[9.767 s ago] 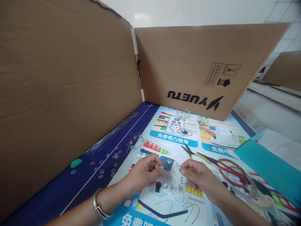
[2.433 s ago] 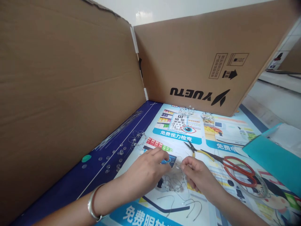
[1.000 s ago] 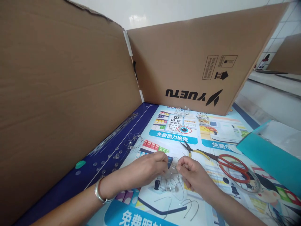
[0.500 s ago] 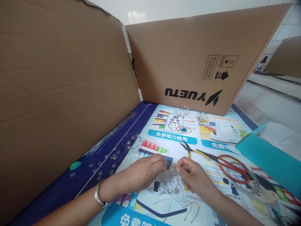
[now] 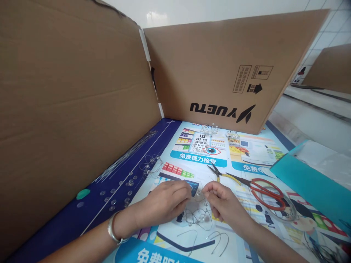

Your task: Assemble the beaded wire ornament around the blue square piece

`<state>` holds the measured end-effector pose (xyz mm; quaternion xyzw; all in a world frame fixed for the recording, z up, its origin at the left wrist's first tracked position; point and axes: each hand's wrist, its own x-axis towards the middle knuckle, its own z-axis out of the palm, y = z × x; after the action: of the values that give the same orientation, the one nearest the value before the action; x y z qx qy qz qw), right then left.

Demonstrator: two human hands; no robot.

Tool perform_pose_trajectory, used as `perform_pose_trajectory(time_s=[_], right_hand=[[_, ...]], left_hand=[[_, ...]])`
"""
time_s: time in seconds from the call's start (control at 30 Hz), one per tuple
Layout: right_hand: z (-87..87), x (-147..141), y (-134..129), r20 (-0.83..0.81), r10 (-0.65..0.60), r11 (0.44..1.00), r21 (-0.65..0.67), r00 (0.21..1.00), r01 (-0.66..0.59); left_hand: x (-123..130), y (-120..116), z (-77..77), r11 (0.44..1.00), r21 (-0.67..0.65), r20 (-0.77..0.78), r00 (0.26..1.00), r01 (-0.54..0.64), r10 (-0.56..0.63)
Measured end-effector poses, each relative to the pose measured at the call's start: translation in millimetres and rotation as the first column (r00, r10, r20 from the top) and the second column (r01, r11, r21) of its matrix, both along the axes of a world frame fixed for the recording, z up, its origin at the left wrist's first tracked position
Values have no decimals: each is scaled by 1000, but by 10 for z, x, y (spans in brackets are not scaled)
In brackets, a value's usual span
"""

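Thin wire strung with clear beads (image 5: 201, 218) forms a loose, tangled loop at the lower middle of the head view. My left hand (image 5: 168, 199), with a silver bangle on its wrist, has its fingers closed at the loop's upper left. On the upper right, my right hand (image 5: 221, 199) pinches the wire between thumb and forefinger. A clear bead shows between the two hands. Short bent wires (image 5: 219, 243) lie just below the loop. Whatever my left fingertips grip is too small to make out.
Pliers (image 5: 215, 171) and red-handled scissors (image 5: 267, 191) lie right of centre, beside a wire coil. Loose clear beads (image 5: 128, 182) and straight wires (image 5: 123, 157) are at left. Cardboard panels (image 5: 219, 69) stand behind and left. A teal box (image 5: 309, 182) sits at right.
The view has shifted slightly. My hands stay close together over the beaded wire, and the wire loop hangs in a slightly different shape.
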<state>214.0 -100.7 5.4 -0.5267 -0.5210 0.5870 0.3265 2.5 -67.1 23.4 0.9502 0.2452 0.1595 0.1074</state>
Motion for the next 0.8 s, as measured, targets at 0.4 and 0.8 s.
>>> perform_pose_trajectory(time_s=[0.4, 0.8], right_hand=[[12, 3, 0, 2, -10, 999, -32, 1000, 10], [63, -12, -5, -15, -7, 998, -57, 1000, 6]], left_hand=[[-38, -4, -43, 996, 57, 44, 996, 74, -77], [-33, -14, 27, 990, 75, 37, 991, 123, -126]])
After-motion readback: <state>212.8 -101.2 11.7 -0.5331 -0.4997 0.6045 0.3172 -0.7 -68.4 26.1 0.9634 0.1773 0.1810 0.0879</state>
